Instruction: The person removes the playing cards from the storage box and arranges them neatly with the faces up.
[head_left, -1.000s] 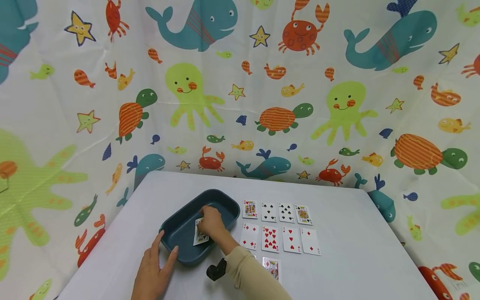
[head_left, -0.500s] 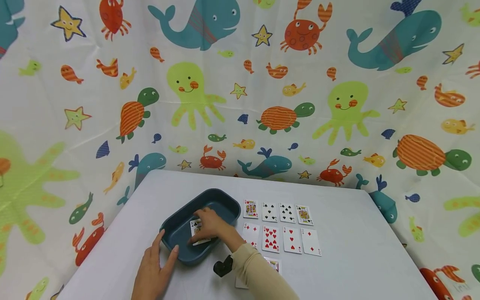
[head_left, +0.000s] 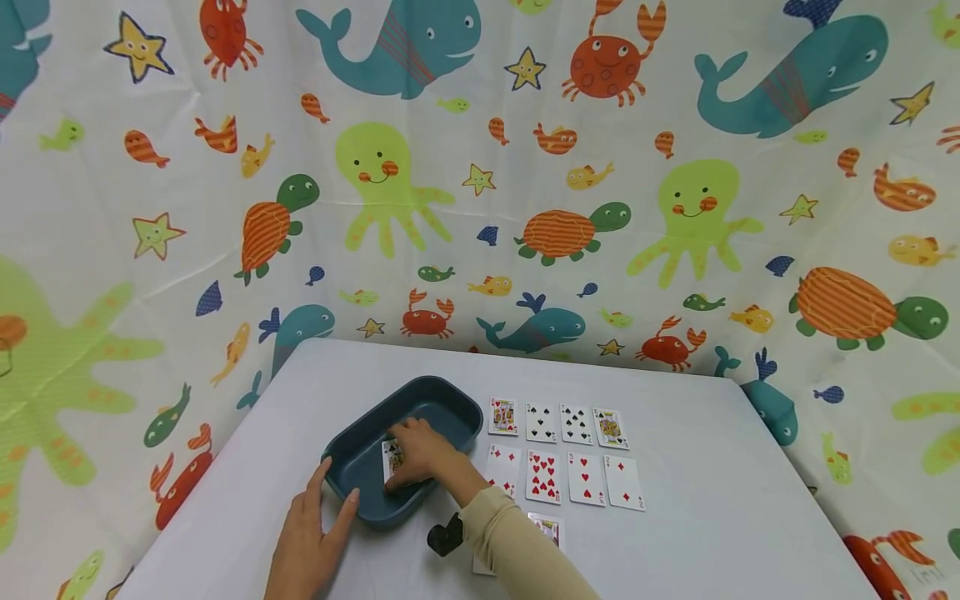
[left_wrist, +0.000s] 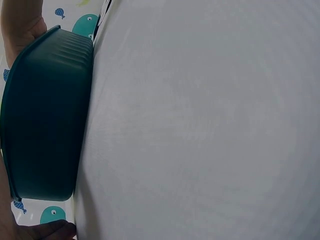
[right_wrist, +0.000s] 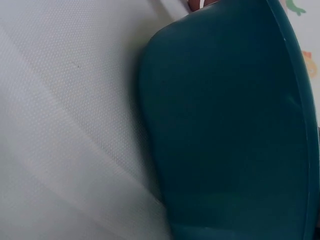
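A dark teal tray (head_left: 360, 433) stands on the white table, its outer wall (left_wrist: 47, 120) filling the left of the left wrist view. My left hand (head_left: 309, 533) lies at its near left corner, fingers extended, fingertips by the rim. Inside the tray my right hand (head_left: 423, 454) reaches over a face-up picture playing card (head_left: 391, 458), thumb and fingers bent around its edges. The hand covers most of that card. From the right wrist only the tray's outside (right_wrist: 225, 120) shows, without the card.
Right of the tray, playing cards lie face up in rows, among them a king (head_left: 503, 417), a heart card (head_left: 543, 477) and a diamond card (head_left: 624, 482). Another picture card (head_left: 547, 527) lies nearer, partly behind the right sleeve (head_left: 517, 542). A sea-animal curtain (head_left: 480, 167) hangs behind.
My right hand has spread its fingers over the card in the tray, then drawn thumb and fingers closer around it. The card lies slightly further left than before. The left hand stays by the rim.
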